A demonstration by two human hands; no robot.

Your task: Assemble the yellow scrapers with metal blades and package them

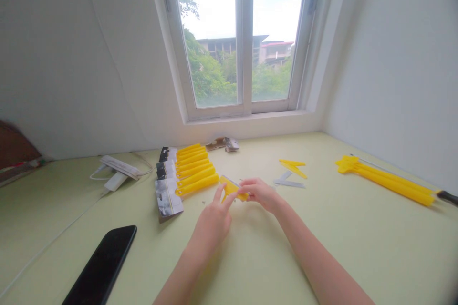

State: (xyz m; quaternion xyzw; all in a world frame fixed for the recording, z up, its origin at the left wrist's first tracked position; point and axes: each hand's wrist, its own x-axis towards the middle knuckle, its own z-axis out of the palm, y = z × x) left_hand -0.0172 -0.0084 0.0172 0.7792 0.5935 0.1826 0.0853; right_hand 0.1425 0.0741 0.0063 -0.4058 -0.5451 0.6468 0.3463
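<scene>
Both my hands are on a small yellow scraper head (231, 187) with a greyish strip along its upper edge. My left hand (217, 214) grips its left side, with fingers extended over it. At its right end, my right hand (260, 194) pinches it with thumb and fingers. Just left of it lies a row of yellow handles (196, 184) with printed cards (171, 198) at their far ends. To the right rest thin yellow strips (294, 167) and flat grey blades (289, 181). Tiny bits (203, 202) lie near my left hand; their kind is too small to tell.
A black phone (102, 264) lies at the front left of the pale green table (358, 243). Behind it are a white power strip (119, 167) and cable. Crumpled packaging (223, 143) sits under the window. Long yellow pieces (390, 181) and a black-handled tool (447, 197) lie at right.
</scene>
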